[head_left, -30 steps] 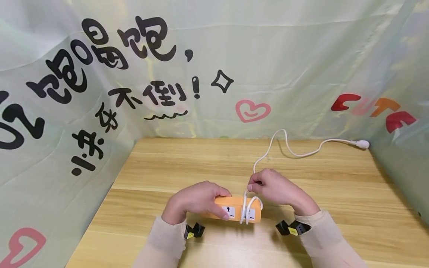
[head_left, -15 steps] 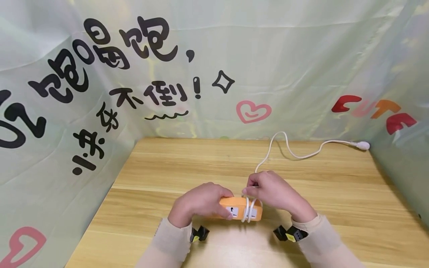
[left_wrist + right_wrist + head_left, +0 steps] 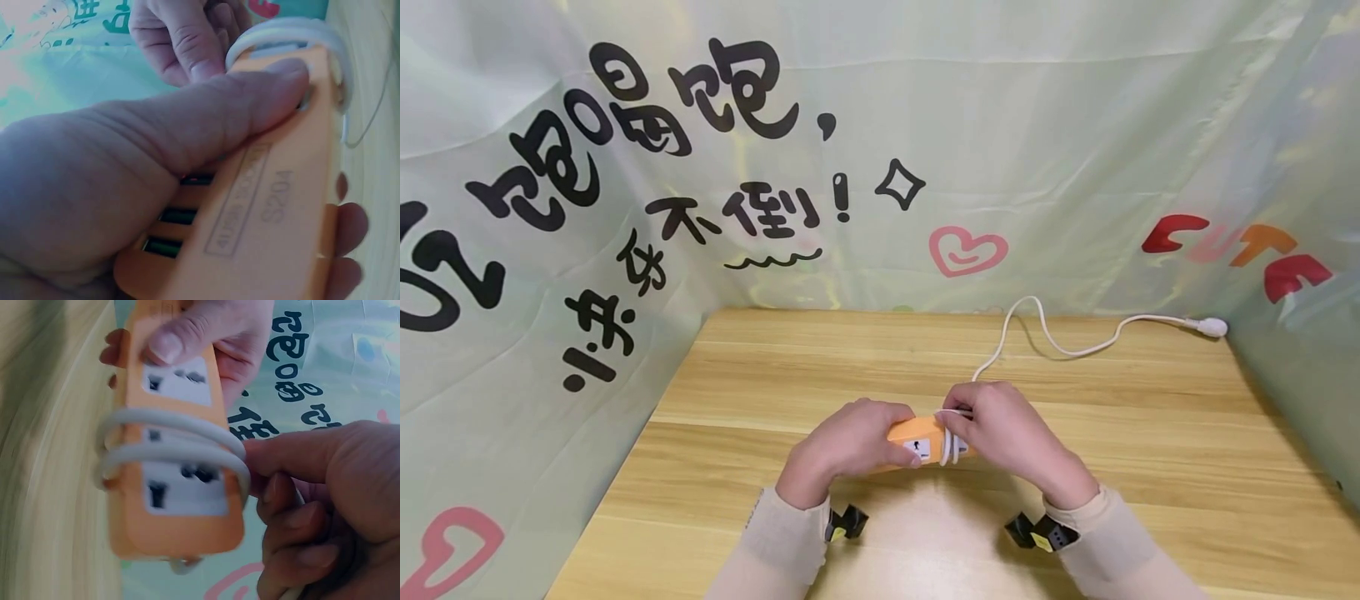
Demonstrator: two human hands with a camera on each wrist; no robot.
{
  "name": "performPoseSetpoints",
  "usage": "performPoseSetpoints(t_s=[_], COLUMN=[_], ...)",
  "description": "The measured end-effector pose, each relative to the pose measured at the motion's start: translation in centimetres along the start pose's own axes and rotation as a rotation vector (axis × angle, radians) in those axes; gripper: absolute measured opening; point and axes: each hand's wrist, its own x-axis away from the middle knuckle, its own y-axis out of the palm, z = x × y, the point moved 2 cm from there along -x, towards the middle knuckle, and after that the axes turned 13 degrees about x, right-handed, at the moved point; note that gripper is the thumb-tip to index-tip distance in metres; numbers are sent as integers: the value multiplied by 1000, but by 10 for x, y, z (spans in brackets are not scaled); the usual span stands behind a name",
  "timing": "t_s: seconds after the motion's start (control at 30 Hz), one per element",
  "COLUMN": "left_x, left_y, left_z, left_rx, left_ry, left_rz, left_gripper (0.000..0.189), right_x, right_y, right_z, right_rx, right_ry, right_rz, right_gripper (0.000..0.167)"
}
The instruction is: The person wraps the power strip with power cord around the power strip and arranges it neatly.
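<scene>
An orange power strip (image 3: 917, 431) with white socket panels is held near the middle of the table. My left hand (image 3: 857, 442) grips its left part, the thumb lying across the face and fingertips showing past the far edge in the left wrist view. USB slots (image 3: 177, 216) show beside that thumb. The strip's white cord (image 3: 181, 456) runs in two loops around its other end. My right hand (image 3: 1011, 429) pinches the cord close to the strip's edge, with its fingers (image 3: 300, 519) curled. Part of the cord is hidden inside that hand.
Beyond my right hand the loose cord snakes across the wooden table (image 3: 760, 367) to a white plug (image 3: 1212, 327) at the back right. Printed fabric walls (image 3: 1075, 150) stand along the back and both sides. Small black cameras (image 3: 847, 522) sit on both wrists.
The power strip has been tilted and raised slightly. My right hand has moved left, bringing the cord over to the strip's top edge. My left hand has kept its hold.
</scene>
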Motion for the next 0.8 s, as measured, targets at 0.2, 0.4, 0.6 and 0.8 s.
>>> performPoseSetpoints(t_s=[0.2,0.4,0.6,0.8], left_x=[-2,-1,-1,0], left_y=[-2,-5,-7,-8], left_z=[0,1,3,5], left_rx=[12,18,40,84], left_ry=[7,-10,-28,-31], left_rz=[101,200,261,305], left_gripper=[28,30,30,31], right_x=[1,5,6,5], right_y=[-1,-4,-6,-6], right_z=[-4,-10,-11,-11], right_rx=[16,64,-24,-63], right_ry=[-62,-134,-55,62], right_rz=[140,227,216,195], right_gripper=[7,22,12,10])
